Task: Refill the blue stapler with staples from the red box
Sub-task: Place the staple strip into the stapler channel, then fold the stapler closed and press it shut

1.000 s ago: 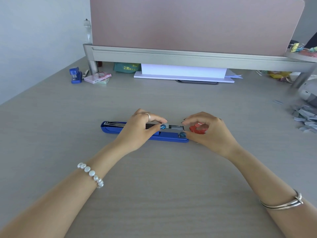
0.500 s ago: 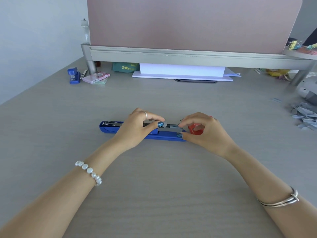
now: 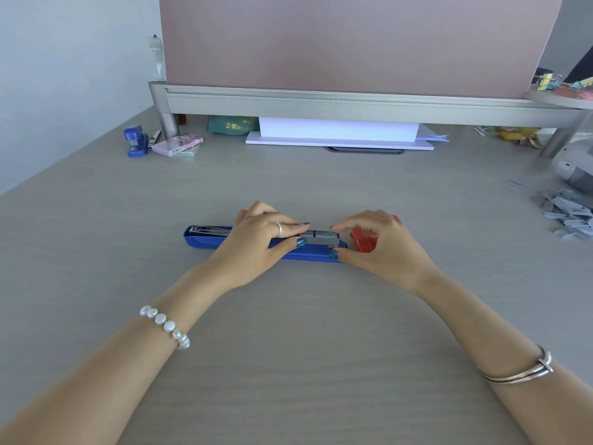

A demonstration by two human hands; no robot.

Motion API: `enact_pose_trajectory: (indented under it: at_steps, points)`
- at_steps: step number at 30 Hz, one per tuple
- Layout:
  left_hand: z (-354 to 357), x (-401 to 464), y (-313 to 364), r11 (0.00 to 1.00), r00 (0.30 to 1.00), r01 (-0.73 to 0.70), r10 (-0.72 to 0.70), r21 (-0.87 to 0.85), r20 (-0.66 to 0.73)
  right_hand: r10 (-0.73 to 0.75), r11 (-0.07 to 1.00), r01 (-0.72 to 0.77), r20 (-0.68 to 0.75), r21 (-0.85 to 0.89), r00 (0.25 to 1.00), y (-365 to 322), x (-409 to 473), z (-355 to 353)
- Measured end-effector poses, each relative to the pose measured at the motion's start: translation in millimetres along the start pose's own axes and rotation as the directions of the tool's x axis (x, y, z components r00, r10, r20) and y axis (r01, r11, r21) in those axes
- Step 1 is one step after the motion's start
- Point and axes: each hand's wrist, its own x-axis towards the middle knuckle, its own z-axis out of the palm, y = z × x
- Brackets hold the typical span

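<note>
I am in an office: my worktop (image 3: 96, 239) has a pink divider wall (image 3: 353, 40), staplers (image 3: 136, 141) and paper (image 3: 337, 131).

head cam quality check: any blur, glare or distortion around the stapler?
Head view: blue stapler, left hand and right hand sharp, soft even light, faint shadows, no glare; wide-angle bends the partition rail; loose staples at the right edge smeared.

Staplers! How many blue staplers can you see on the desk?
2. The long blue stapler lies open in the middle of the desk, held by both hands. A small blue stapler stands at the far left, beside the partition's leg. More could be hidden behind clutter.
</note>
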Motion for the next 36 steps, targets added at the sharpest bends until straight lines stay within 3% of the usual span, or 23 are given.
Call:
enact_pose_trajectory:
  at_steps: [8, 12, 15, 19, 22, 29, 36]
  points:
    - [-29.3, -1.3, -9.2, 0.994, 0.987, 0.097, -0.101, 0.042, 0.128, 0.042, 0.983, -0.033, 0.046, -0.183, 0.998, 4.4, -3.3, -0.2]
    - [-54.4, -3.3, -28.3, 0.967, 0.931, 0.215, -0.245, 0.134, 0.272, 0.027, 0.981, -0.012, 0.075, -0.195, 0.997, 4.3, -3.6, -2.2]
    - [-71.2, -9.3, -44.5, 0.933, 0.872, 0.356, -0.350, 0.047, 0.342, 0.050, 0.980, -0.034, 0.080, -0.194, 0.996, 4.7, -3.7, -3.3]
    - [-83.5, -12.7, -59.9, 0.899, 0.859, 0.426, -0.368, -0.099, 0.356, 0.084, 0.982, -0.067, 0.089, -0.178, 0.992, 7.2, -2.7, -1.4]
    - [-85.2, -12.5, -61.1, 0.890, 0.882, 0.419, -0.353, -0.178, 0.312, 0.090, 0.981, -0.074, 0.082, -0.177, 0.993, 8.7, -1.6, 0.0]
    - [-89.4, -9.5, -45.7, 0.876, 0.954, 0.287, -0.296, -0.388, 0.036, 0.062, 0.985, -0.051, 0.062, -0.167, 0.996, 9.9, -1.5, 0.5]
    - [-72.0, 0.9, -16.2, 0.742, 0.925, 0.144, -0.337, -0.655, -0.178, 0.053, 0.987, -0.043, 0.063, -0.155, 0.997, 9.1, -2.1, 0.3]
